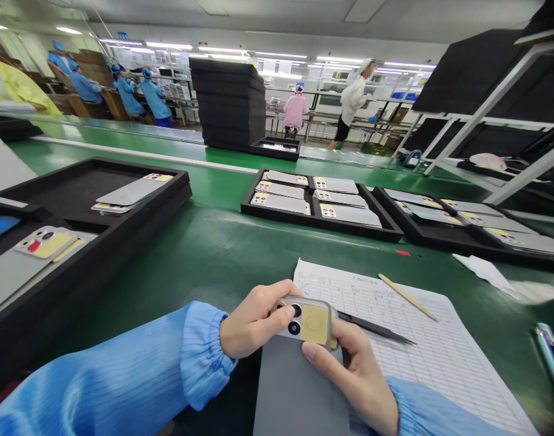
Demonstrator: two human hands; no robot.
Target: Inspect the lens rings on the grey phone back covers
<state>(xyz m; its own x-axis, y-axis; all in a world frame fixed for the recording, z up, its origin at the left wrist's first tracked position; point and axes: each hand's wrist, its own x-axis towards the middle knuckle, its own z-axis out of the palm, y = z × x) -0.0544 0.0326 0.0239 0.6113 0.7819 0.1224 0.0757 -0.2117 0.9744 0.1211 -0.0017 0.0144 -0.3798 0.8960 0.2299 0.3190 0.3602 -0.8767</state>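
A grey phone back cover [290,387] with a camera block and a yellow sticker [313,324] is held low in the middle of the view. My left hand [253,321] grips its top left corner, thumb pressed beside the camera lenses. My right hand [356,378] holds its right edge, thumb on the yellow sticker, and also carries black tweezers [376,328] that point right over a printed form [422,345]. Both sleeves are light blue.
A wooden stick [406,295] lies on the form. Black trays of back covers sit at left [135,200], centre [319,203] and right [467,227] on the green conveyor. A tall stack of black trays [229,103] stands beyond. Several workers stand at far benches.
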